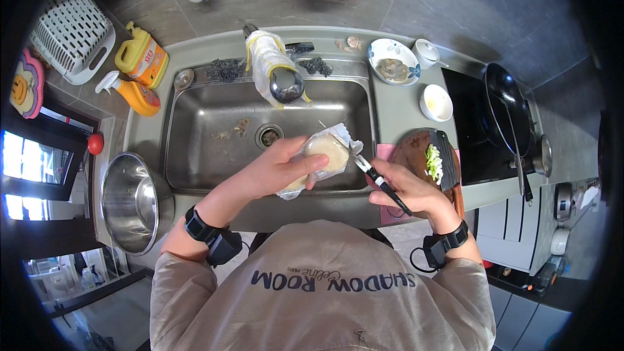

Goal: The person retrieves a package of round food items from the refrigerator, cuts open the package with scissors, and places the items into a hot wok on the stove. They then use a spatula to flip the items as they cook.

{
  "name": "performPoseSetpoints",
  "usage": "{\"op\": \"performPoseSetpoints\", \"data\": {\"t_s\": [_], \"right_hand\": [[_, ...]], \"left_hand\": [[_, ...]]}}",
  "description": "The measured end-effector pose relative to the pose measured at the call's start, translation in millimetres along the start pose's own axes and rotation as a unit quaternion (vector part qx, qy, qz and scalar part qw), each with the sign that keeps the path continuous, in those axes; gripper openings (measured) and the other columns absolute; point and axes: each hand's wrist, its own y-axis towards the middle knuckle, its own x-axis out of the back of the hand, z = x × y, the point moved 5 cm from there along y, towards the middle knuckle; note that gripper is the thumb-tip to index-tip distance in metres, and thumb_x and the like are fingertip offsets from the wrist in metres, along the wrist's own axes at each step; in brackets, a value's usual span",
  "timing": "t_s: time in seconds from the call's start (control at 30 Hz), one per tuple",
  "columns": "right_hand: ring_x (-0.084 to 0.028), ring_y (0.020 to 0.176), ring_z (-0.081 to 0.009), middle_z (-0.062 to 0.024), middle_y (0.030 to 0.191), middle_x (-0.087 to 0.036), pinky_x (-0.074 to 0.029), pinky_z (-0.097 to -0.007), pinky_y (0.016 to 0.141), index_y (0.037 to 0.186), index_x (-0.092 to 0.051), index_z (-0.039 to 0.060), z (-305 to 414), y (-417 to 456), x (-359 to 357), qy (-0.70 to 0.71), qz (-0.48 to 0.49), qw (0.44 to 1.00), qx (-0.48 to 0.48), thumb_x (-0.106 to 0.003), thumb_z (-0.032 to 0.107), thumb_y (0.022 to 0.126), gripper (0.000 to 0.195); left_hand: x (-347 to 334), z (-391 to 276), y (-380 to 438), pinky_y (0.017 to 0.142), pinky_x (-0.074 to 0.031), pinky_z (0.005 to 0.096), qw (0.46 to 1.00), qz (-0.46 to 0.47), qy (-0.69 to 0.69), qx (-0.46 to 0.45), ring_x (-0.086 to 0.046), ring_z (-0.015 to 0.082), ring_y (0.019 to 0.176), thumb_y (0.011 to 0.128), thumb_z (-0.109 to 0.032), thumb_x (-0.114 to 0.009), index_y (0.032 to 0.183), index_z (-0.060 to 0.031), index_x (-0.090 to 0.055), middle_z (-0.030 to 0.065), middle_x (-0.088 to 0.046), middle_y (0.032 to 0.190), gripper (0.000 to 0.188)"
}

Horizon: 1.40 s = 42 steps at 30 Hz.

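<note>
My left hand (278, 165) holds a clear plastic packet (327, 153) with pale, round, flat food inside, above the sink's right half. In my right hand (407, 185) is a pair of black-and-white handled scissors (382, 186); their blades meet the packet's upper right end, where the plastic is crumpled. Below lies the stainless steel sink (219, 146), with food scraps around its drain (269, 135). To the right of my right hand, a round wooden cutting board (404, 153) carries a cleaver (444, 156) and chopped green and white vegetable (433, 165).
The cloth-wrapped faucet (270, 58) reaches over the sink. A steel bowl (131, 204) stands left. At the back right are a flowered bowl (380, 51) with food, a white bowl (436, 102) and a lidded pot (426, 52). A black wok (504, 107) sits on the cooktop.
</note>
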Motion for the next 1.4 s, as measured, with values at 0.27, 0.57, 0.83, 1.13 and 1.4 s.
{"op": "performPoseSetpoints", "data": {"t_s": [0.27, 0.57, 0.83, 1.13, 1.4], "right_hand": [[-0.04, 0.066, -0.014, -0.0061, 0.069, -0.042, -0.036, -0.0308, 0.058, 0.087, -0.049, -0.0012, 3, 2, -3, 0.084, 0.032, 0.996, -0.024, -0.066, 0.042, 0.084, 0.046], [-0.046, 0.072, -0.0131, -0.0036, 0.076, -0.05, -0.04, -0.0289, 0.064, 0.094, -0.051, 0.0013, 13, 0, -10, 0.177, 0.082, 0.981, 0.0, -0.059, 0.043, 0.089, 0.043], [-0.042, 0.065, -0.0127, -0.004, 0.066, -0.044, -0.037, -0.0287, 0.057, 0.084, -0.051, 0.001, 12, -3, -3, 0.115, 0.054, 0.99, -0.059, -0.065, 0.043, 0.085, 0.044], [-0.04, 0.062, -0.0104, -0.0009, 0.062, -0.04, -0.035, -0.0277, 0.054, 0.079, -0.051, 0.0016, -2, -8, -5, 0.076, 0.051, 0.991, -0.098, -0.068, 0.039, 0.083, 0.042], [-0.046, 0.084, -0.0124, -0.0013, 0.092, -0.049, -0.04, -0.0267, 0.076, 0.103, -0.046, 0.0056, -2, -8, -22, 0.233, 0.061, 0.971, 0.012, -0.059, 0.04, 0.089, 0.039]], "left_hand": [[3, -3, -2, 0.061, -0.044, 0.0236, 1.0, 0.013, -0.005, 0.004, -0.054, 0.0074, 0.066, 0.094, -0.026, -0.056, 0.116, -0.0013, -0.054, 0.0025, -0.06, 0.092, 0.033], [1, -6, -3, 0.06, -0.045, 0.0239, 1.0, 0.018, -0.006, 0.002, -0.054, 0.0073, 0.066, 0.093, -0.028, -0.058, 0.114, -0.0009, -0.055, 0.0021, -0.059, 0.09, 0.034], [1, -12, -6, 0.06, -0.046, 0.0239, 0.999, 0.029, 0.024, 0.001, -0.054, 0.0075, 0.065, 0.093, -0.026, -0.057, 0.114, 0.0, -0.055, 0.0028, -0.059, 0.089, 0.033], [-1, -11, -11, 0.068, -0.047, 0.0249, 0.999, 0.038, 0.034, 0.0, -0.059, 0.0101, 0.074, 0.093, -0.024, -0.058, 0.112, 0.0006, -0.056, 0.0043, -0.062, 0.095, 0.031], [10, -4, -12, 0.075, -0.05, 0.0266, 0.971, -0.165, -0.154, -0.08, -0.058, 0.0073, 0.09, 0.095, -0.029, -0.053, 0.119, -0.0056, -0.055, 0.0021, -0.062, 0.103, 0.033]]}}
